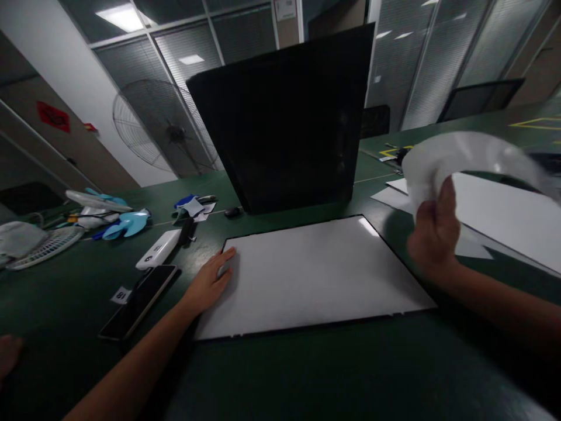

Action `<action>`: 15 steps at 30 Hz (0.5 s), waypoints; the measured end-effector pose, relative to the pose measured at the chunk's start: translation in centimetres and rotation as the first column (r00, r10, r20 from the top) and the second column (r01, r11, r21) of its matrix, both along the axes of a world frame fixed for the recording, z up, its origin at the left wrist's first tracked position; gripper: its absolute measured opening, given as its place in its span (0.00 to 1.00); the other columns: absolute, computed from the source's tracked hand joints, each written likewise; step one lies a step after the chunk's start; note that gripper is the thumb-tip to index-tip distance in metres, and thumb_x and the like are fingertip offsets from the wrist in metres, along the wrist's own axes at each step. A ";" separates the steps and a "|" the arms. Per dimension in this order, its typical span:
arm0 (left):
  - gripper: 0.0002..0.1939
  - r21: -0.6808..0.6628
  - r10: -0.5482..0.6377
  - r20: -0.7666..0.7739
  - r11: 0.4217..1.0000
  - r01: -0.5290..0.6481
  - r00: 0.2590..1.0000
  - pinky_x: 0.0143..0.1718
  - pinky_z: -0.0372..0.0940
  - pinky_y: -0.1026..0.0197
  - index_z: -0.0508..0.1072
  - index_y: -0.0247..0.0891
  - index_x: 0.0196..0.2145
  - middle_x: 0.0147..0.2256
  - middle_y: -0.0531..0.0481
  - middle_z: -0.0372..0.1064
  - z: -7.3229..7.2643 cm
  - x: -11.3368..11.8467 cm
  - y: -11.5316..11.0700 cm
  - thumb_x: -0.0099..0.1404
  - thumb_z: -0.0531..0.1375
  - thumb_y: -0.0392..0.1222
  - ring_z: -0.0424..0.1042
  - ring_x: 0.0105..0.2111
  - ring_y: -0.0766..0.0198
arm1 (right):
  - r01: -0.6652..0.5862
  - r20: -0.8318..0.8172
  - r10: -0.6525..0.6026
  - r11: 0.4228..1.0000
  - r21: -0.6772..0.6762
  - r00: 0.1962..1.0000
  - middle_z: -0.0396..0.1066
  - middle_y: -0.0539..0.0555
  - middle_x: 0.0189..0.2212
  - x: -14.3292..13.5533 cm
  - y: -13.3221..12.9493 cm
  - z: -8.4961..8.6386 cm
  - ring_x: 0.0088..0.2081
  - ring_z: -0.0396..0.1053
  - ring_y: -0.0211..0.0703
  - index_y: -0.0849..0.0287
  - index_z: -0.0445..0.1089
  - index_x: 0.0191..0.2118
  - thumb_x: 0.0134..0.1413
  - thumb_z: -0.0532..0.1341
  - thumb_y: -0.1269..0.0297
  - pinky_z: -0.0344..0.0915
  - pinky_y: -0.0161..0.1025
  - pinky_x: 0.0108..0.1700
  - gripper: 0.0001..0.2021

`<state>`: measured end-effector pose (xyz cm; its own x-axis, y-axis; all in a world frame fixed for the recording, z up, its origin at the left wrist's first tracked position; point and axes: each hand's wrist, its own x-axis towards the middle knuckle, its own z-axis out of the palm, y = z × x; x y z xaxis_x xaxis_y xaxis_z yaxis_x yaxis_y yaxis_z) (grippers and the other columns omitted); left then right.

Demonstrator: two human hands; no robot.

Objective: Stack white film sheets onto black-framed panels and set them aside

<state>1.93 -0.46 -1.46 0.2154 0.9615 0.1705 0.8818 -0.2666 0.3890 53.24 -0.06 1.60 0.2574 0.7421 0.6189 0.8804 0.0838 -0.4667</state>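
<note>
white panel (311,275): lies flat on the green table (307,374) in front of me, taken as landmark. its long axis runs left to right across my front; the far edge looks shorter than the near one.

left hand (210,283): at the panel's left end, fingers apart and laid on the surface near the far left corner, gripping nothing. this is the hand nearer the panel, in contact with it.

right hand (433,234): raised beyond the panel's right edge, thumb and fingers together, clamped on the near left end of a translucent sheet (464,149). the sheet arches up and away to the right of the panel, its long axis also roughly left to right, far end blurred. from this hand the panel lies to the left and lower; i see no contact between sheet and panel.

about the panel: black screen (298,128) upright just behind it; white sheets (504,210) to its right, behind and below the raised sheet; phone (140,301) and white device (158,249) to its left. another person's hand (9,354) shows well left of it; its hold i cannot tell.
</note>
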 end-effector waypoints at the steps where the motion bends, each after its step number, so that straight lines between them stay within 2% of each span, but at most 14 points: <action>1: 0.33 -0.002 0.001 0.002 1.000 -0.001 1.000 0.74 0.46 0.41 0.65 0.36 0.69 0.71 0.43 0.59 0.0 0.0 0.0 0.72 0.51 0.54 0.51 0.73 0.47 | -0.141 0.051 0.140 0.990 0.009 0.989 0.33 0.62 0.77 -1.1 -0.8 -0.6 0.75 0.40 0.65 0.54 0.19 0.78 0.73 0.31 0.58 0.51 0.69 0.69 0.33; 3: 0.34 -0.011 0.006 0.006 1.000 -0.006 1.000 0.74 0.46 0.41 0.65 0.36 0.69 0.71 0.43 0.59 0.1 0.1 -0.1 0.73 0.51 0.56 0.51 0.73 0.47 | -0.408 0.152 0.405 0.913 -0.016 0.901 0.49 0.55 0.74 -2.9 -2.2 -1.8 0.71 0.52 0.67 0.42 0.31 0.79 0.73 0.42 0.54 0.57 0.71 0.66 0.34; 5: 0.35 -0.016 0.017 0.023 1.000 -0.017 1.000 0.74 0.46 0.41 0.65 0.36 0.69 0.71 0.43 0.59 0.3 0.3 -0.2 0.74 0.48 0.60 0.51 0.73 0.47 | -0.605 0.234 0.638 0.770 -0.202 0.734 0.59 0.48 0.70 -4.6 -3.5 -2.2 0.68 0.60 0.63 0.35 0.46 0.77 0.71 0.51 0.51 0.60 0.66 0.67 0.32; 7: 0.36 -0.019 0.029 0.056 0.999 -0.028 0.998 0.74 0.44 0.41 0.65 0.35 0.69 0.71 0.42 0.59 0.4 0.5 -0.5 0.76 0.44 0.62 0.50 0.74 0.48 | -0.701 0.234 0.812 0.581 -0.413 0.535 0.59 0.47 0.70 -5.9 -4.6 -1.8 0.69 0.59 0.59 0.36 0.56 0.74 0.71 0.54 0.50 0.56 0.63 0.70 0.29; 8: 0.37 -0.022 0.033 0.073 0.999 -0.032 0.997 0.74 0.43 0.41 0.65 0.35 0.69 0.71 0.42 0.58 0.5 0.5 -0.6 0.77 0.41 0.63 0.50 0.74 0.49 | -0.714 0.201 0.871 0.484 -0.505 0.448 0.56 0.48 0.72 -6.5 -5.0 -1.3 0.71 0.56 0.59 0.37 0.57 0.73 0.71 0.54 0.50 0.53 0.64 0.71 0.27; 9: 0.38 -0.025 0.036 0.088 0.999 -0.034 0.995 0.74 0.42 0.41 0.65 0.35 0.69 0.71 0.42 0.58 0.5 0.5 -0.7 0.77 0.40 0.64 0.50 0.74 0.49 | -0.710 0.160 0.904 0.412 -0.571 0.396 0.52 0.50 0.73 -6.9 -5.4 -0.8 0.72 0.53 0.61 0.39 0.58 0.73 0.72 0.53 0.50 0.49 0.67 0.72 0.27; 10: 0.39 -0.030 0.038 0.098 0.999 -0.035 0.994 0.74 0.41 0.41 0.65 0.36 0.69 0.72 0.43 0.57 0.6 0.5 -0.7 0.77 0.39 0.65 0.49 0.74 0.49 | -0.698 0.125 0.915 0.375 -0.610 0.383 0.50 0.52 0.74 -7.2 -5.6 -0.4 0.73 0.50 0.63 0.40 0.57 0.73 0.73 0.53 0.49 0.47 0.70 0.71 0.27; 13: 0.41 -0.046 0.032 0.100 0.999 -0.028 0.995 0.74 0.41 0.40 0.63 0.36 0.70 0.72 0.42 0.56 0.7 0.4 -0.8 0.76 0.39 0.67 0.48 0.74 0.48 | -0.677 0.078 0.901 0.375 -0.634 0.426 0.46 0.57 0.75 -7.5 -6.3 0.7 0.73 0.46 0.68 0.44 0.56 0.74 0.70 0.56 0.44 0.47 0.73 0.70 0.31; 15: 0.42 -0.062 0.026 0.073 0.998 -0.021 0.997 0.74 0.42 0.39 0.62 0.35 0.71 0.72 0.40 0.55 0.8 0.4 -0.7 0.74 0.44 0.69 0.48 0.74 0.46 | -0.705 0.037 0.913 0.338 -0.623 0.406 0.42 0.59 0.75 -7.5 -6.7 1.1 0.73 0.46 0.68 0.45 0.54 0.75 0.68 0.59 0.44 0.50 0.71 0.70 0.35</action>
